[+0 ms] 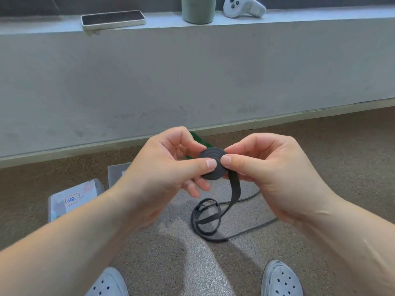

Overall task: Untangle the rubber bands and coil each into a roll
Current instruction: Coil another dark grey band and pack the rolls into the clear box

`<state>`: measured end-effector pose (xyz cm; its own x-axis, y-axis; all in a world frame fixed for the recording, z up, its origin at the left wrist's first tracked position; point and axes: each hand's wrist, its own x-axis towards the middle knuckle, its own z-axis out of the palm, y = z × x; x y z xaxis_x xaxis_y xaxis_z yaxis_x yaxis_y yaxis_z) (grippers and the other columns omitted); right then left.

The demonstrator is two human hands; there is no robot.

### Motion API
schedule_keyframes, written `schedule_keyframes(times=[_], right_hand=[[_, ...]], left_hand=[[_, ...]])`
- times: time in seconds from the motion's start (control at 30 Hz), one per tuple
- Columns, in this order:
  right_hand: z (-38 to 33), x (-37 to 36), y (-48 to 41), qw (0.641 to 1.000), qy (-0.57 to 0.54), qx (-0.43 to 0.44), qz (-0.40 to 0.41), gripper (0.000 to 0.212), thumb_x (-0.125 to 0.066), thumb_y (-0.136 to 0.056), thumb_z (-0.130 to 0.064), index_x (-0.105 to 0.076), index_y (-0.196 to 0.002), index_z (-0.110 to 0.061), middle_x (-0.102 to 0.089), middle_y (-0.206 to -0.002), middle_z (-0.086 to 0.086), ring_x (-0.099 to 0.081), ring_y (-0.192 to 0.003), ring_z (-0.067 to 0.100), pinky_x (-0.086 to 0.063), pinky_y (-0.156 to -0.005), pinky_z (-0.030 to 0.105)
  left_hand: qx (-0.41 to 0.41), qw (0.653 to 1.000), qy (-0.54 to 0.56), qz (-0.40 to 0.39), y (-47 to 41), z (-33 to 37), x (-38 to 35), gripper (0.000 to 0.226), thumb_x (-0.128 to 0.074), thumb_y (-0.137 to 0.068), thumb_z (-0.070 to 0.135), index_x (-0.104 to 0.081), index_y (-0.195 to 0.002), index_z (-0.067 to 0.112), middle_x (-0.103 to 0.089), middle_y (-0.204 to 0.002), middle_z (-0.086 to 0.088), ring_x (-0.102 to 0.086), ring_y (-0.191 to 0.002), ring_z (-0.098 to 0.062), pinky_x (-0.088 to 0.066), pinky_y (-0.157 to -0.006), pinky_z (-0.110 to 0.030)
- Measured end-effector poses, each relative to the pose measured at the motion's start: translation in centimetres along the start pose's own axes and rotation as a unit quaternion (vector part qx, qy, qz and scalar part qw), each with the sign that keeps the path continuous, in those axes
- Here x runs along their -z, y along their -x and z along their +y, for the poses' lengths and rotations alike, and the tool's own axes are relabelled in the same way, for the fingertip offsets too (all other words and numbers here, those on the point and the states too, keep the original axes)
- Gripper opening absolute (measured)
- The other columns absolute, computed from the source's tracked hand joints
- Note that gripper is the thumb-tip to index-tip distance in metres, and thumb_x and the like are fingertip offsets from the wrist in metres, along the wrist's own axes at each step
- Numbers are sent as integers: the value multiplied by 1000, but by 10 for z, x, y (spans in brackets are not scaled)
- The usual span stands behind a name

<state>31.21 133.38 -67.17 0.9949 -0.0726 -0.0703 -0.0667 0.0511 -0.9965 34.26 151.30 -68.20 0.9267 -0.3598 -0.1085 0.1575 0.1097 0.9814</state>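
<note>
1. Both hands hold a black rubber band roll [212, 165] up in the air, above the floor [320, 150].
2. The left hand [171, 167] pinches the roll, thumb on the front.
3. The right hand [267, 167] pinches it from the other side, thumb right next to the left thumb.
4. The loose black tail [234, 193] hangs down from the roll and lies in loops on the floor.
5. A bit of green band [201, 141] peeks out behind the left hand's fingers.
6. A clear box [72, 201] sits on the floor, left of the hands.
7. Two gray shoes [280, 278] show at the bottom.
</note>
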Motion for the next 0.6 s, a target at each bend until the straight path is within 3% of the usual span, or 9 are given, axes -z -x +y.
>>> schedule_keyframes(times=[0.13,0.27,0.37,0.47,0.6], right_hand=[[-4,1,-2,1000,-14,-18,-21,9,-78,-70,-1,-70,-74,-2,-72,-74,23,-68,-65,30,-58,-61,32],[-1,-1,-1,999,-21,-30,-14,17,-78,-67,-11,-69,-79,-2,-73,-80,25,-69,-70,32,-61,-68,43],[2,-4,0,999,-33,-31,-7,10,-76,-75,-3,-69,-81,0,-72,-89,31,-72,-77,36,-62,-69,43],[4,-7,2,998,-62,-23,8,8,-73,-80,5,-67,-76,1,-74,-84,27,-72,-72,33,-62,-65,40],[6,-10,5,997,-71,-3,20,6,-75,-76,-1,-69,-78,-1,-76,-82,18,-73,-73,26,-61,-68,35]], left_hand=[[-5,999,2,-36,2,3,-2,31,-72,-74,1,-76,-101,15,-72,-89,-23,-65,-53,-28,-54,-47,-26],[0,999,51,20,2,2,-5,27,-68,-84,-10,-72,-102,10,-73,-84,-17,-65,-52,-25,-57,-50,-24],[3,994,94,53,1,-1,-8,24,-65,-84,-6,-65,-101,11,-71,-80,-15,-68,-53,-26,-58,-49,-24],[8,989,135,58,3,-2,-13,29,-68,-72,4,-62,-99,11,-70,-80,-16,-69,-52,-26,-57,-47,-24],[3,984,168,55,5,-5,-15,31,-68,-70,7,-59,-99,12,-71,-82,-16,-67,-53,-27,-56,-48,-25]])
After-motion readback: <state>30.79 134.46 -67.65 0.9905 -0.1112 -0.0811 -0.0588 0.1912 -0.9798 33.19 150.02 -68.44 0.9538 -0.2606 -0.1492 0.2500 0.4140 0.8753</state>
